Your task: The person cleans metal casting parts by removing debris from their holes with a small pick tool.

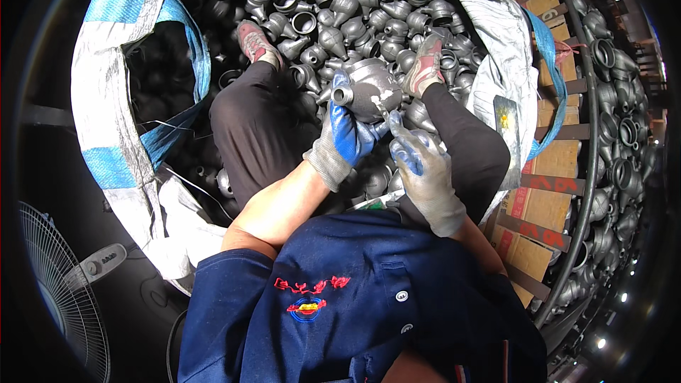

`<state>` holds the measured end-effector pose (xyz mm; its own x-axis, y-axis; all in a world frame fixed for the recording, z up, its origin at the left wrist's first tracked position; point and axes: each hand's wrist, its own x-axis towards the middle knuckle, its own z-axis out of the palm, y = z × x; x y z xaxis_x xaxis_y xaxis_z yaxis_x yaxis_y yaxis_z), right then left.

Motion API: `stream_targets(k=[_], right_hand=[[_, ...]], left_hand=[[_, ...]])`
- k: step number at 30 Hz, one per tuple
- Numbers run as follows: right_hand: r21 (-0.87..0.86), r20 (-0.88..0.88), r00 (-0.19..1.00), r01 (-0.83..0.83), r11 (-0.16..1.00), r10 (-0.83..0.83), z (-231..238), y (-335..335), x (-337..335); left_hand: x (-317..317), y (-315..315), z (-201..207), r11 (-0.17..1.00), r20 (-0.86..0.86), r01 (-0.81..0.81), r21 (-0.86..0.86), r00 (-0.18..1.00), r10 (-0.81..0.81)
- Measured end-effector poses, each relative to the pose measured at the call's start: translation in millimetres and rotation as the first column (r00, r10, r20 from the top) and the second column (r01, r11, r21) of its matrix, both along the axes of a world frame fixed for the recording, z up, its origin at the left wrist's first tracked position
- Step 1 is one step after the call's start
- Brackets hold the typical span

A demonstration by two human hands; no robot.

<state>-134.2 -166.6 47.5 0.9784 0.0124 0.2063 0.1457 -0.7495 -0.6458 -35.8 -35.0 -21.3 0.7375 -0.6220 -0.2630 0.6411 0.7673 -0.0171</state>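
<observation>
My left hand (pixel 344 135), in a grey glove with a blue coated palm, grips a grey metal casting (pixel 376 92) from below and its left side. The casting has a rounded body with a short round neck pointing left toward me, and pale patches mark its right side. Close by on the right, my right hand (pixel 422 159), in a similar dusty glove, has its fingers bent together. Its fingertips reach the casting's lower right edge. Whatever those fingers pinch, if anything, is too small to make out.
I sit with both legs in a large white woven sack (pixel 106 99) with blue straps, over a heap of similar castings (pixel 333 39). A fan (pixel 64 298) stands at lower left. At right, a metal-barred crate lined with cardboard (pixel 550 202) borders more castings (pixel 617 135).
</observation>
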Motion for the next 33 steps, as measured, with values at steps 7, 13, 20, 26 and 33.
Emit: stream_targets(k=[7, 13, 20, 26, 33], right_hand=[[-0.062, -0.023, 0.996, -0.085, 0.994, 0.084, -9.6, 1.6, -4.9], [0.109, 0.132, 0.989, -0.076, 0.991, 0.061, -6.6, -2.7, -6.6], [0.018, 0.133, 0.989, -0.075, 0.997, 0.072, -6.5, -1.3, -1.2], [0.597, -0.217, 0.975, 0.101, 0.796, 0.039, -1.9, 0.6, -10.2], [0.599, -0.374, 0.926, 0.195, 0.777, 0.056, 9.6, -8.4, -7.8]], left_hand=[[-1.0, -4.2, -0.4, 1.0, 0.006, -0.028, -0.005, 1.0, 0.028], [-1.1, -2.7, -0.8, 0.996, 0.047, -0.024, -0.088, 0.999, 0.028], [-1.0, -1.6, 0.9, 0.995, 0.032, -0.003, -0.096, 0.999, 0.006], [-2.1, -2.6, 6.3, 0.999, 0.038, -0.039, 0.019, 0.999, 0.038], [-0.8, 3.4, 7.4, 0.998, 0.176, 0.05, -0.031, 0.983, -0.044]])
